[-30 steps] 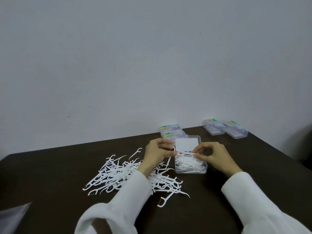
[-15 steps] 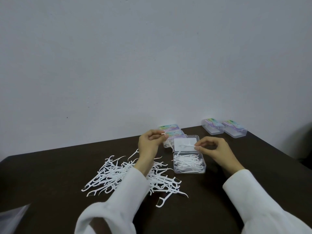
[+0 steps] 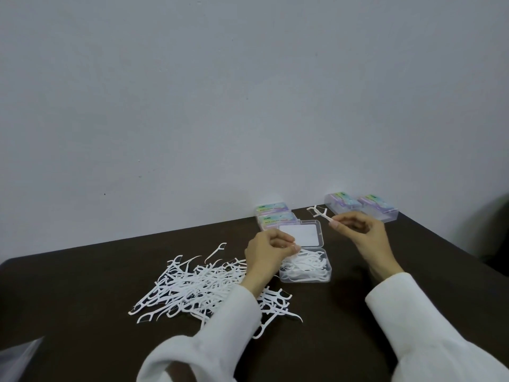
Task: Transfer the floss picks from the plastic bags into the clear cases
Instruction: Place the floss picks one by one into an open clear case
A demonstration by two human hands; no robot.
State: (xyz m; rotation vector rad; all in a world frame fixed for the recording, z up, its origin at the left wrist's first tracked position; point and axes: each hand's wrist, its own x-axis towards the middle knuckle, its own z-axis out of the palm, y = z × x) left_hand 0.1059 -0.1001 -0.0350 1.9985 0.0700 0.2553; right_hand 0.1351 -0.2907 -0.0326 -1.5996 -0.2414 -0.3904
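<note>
Hidden: your left hand [image 3: 268, 250] covers the 9 o'clock edge of the open case [image 3: 305, 267]; its fingers curl at the rim, and whether they pinch a pick cannot be told.
Cut off: a pale plastic bag [image 3: 19, 357] is clipped by the frame at 8 o'clock.
Held pick: your right hand [image 3: 358, 232] pinches one floss pick [image 3: 319, 213] by its handle, raised at 1 o'clock of the open case, clear of it.
Open case: it sits on the dark table [image 3: 82, 285] between your hands, part filled with white picks, its lid [image 3: 300, 232] laid back toward 12 o'clock.
Loose picks: a tangled heap [image 3: 198, 288] lies at 9 o'clock of the case, partly under your left sleeve [image 3: 220, 326].
Around: two closed cases [image 3: 272, 215] stacked at 11 o'clock, two more [image 3: 363, 206] side by side at 1 o'clock near the wall.
Materials: clear hard plastic boxes with coloured labels; thin white picks with forked heads and curved, pointed tails; matte tabletop.
</note>
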